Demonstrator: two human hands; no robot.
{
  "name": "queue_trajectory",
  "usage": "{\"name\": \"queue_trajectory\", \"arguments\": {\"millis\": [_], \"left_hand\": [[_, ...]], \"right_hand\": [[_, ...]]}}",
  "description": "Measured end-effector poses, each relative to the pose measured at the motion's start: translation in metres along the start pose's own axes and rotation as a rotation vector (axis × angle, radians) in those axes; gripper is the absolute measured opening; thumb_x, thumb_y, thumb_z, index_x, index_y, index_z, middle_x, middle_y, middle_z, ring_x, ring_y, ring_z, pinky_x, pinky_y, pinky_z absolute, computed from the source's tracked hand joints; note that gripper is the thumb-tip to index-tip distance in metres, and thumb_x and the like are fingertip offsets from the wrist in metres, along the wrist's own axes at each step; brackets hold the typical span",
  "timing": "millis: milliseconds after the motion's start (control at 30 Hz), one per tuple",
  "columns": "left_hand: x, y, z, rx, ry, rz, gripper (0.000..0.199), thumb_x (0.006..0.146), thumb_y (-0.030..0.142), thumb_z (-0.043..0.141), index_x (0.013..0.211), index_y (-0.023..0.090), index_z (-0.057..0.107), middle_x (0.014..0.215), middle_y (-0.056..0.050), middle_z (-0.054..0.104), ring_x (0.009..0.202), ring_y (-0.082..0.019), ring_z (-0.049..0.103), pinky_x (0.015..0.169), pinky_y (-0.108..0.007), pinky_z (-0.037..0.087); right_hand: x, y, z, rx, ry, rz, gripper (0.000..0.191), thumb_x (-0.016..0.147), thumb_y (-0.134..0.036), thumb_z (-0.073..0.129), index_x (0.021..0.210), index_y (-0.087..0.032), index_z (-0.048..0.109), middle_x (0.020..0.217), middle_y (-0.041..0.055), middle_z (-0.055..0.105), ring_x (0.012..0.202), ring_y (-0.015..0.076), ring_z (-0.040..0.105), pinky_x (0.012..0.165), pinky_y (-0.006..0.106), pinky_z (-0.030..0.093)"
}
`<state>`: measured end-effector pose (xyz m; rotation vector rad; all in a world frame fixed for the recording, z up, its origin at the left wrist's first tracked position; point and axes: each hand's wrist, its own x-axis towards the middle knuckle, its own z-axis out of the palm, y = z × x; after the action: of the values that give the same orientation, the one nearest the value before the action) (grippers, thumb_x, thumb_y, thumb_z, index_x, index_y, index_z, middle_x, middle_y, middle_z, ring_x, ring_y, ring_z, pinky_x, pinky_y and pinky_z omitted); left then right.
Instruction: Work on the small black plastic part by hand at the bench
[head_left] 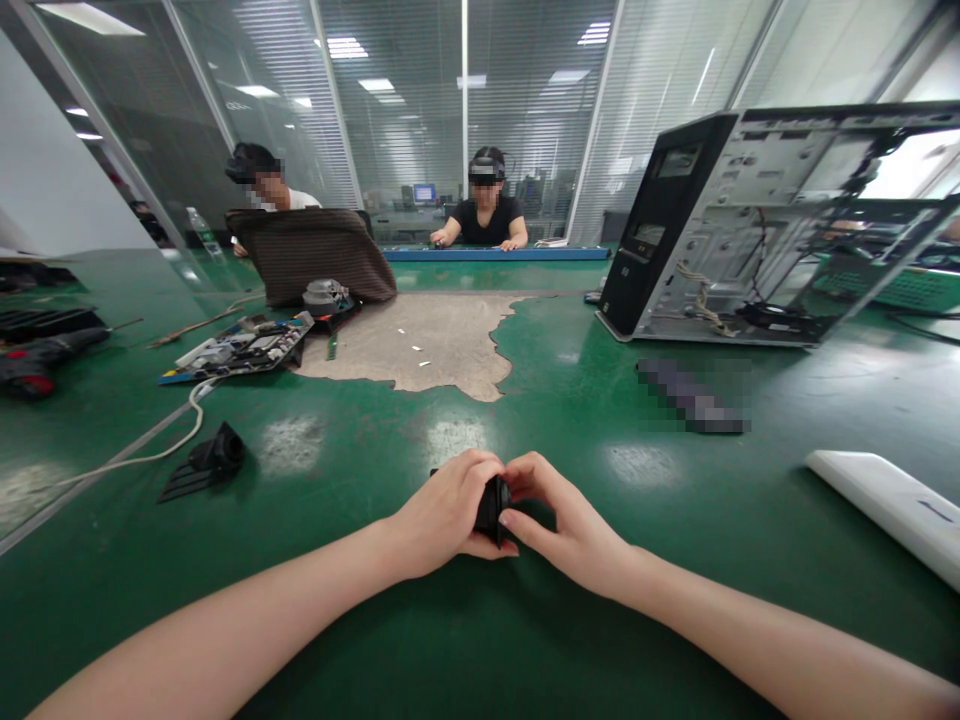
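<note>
Close in front of me, a small black plastic part (pixel 491 508) is held between both hands, a little above the green tabletop or resting on it; I cannot tell which. My left hand (pixel 450 505) wraps round it from the left and covers most of it. From the right, my right hand (pixel 559 515) pinches its edge with thumb and fingers. The part's exact kind is hidden by the fingers. Off to the left lies a black plastic piece (pixel 214 455) with a round housing and slatted fins.
An open computer case (pixel 675 230) stands at the right, a dark blurred object (pixel 690 395) before it and a white device (pixel 892 505) nearer. At left are a circuit board (pixel 244 345), a cable (pixel 196 410) and a power tool (pixel 45 360). Two people (pixel 487 210) sit across the table.
</note>
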<state>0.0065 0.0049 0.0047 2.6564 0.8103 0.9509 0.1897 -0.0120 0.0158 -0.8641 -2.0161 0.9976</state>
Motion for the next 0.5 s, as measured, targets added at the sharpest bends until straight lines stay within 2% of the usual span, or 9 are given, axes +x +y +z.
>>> {"name": "queue_trajectory", "arguments": {"millis": [133,200,300,400,500], "left_hand": [[-0.001,0.0,-0.001,-0.006,-0.004,-0.013,0.069,0.062,0.035,0.072,0.114,0.018,0.03,0.107,-0.011,0.047,0.097,-0.025,0.051,0.083,-0.043,0.047],[-0.001,0.001,-0.003,-0.003,-0.025,-0.021,0.069,0.062,0.031,0.073,0.114,0.018,0.03,0.107,-0.011,0.046,0.097,-0.025,0.051,0.084,-0.043,0.047],[0.0,0.002,-0.004,-0.009,-0.047,-0.035,0.067,0.063,0.029,0.073,0.114,0.018,0.031,0.108,-0.011,0.046,0.098,-0.025,0.05,0.084,-0.043,0.046],[0.0,0.001,-0.002,-0.031,-0.028,-0.045,0.068,0.063,0.034,0.072,0.115,0.018,0.031,0.107,-0.01,0.047,0.098,-0.024,0.05,0.084,-0.042,0.046],[0.0,0.0,0.0,-0.032,-0.019,-0.04,0.069,0.063,0.036,0.072,0.115,0.018,0.031,0.108,-0.01,0.047,0.098,-0.024,0.05,0.084,-0.041,0.046]], "right_hand": [[-0.001,-0.004,-0.002,-0.051,-0.045,-0.032,0.018,0.082,-0.015,0.049,0.099,-0.019,0.045,0.093,0.0047,0.051,0.087,0.0167,0.053,0.078,0.035,0.048],[-0.003,-0.008,-0.004,-0.154,-0.024,-0.13,0.025,0.077,-0.012,0.054,0.101,-0.019,0.046,0.101,0.0067,0.048,0.092,0.0183,0.051,0.081,0.036,0.046],[-0.006,-0.012,-0.006,-0.224,-0.028,-0.241,0.023,0.077,-0.011,0.054,0.098,-0.019,0.047,0.108,0.0079,0.044,0.098,0.019,0.048,0.084,0.036,0.044],[-0.005,-0.01,-0.006,-0.2,0.007,-0.21,0.016,0.081,-0.012,0.05,0.094,-0.02,0.047,0.103,0.0066,0.046,0.094,0.0177,0.049,0.082,0.036,0.045],[-0.003,-0.006,-0.003,-0.135,0.044,-0.146,0.022,0.08,-0.011,0.051,0.099,-0.02,0.045,0.099,0.0056,0.048,0.091,0.0174,0.05,0.078,0.034,0.048]]}}
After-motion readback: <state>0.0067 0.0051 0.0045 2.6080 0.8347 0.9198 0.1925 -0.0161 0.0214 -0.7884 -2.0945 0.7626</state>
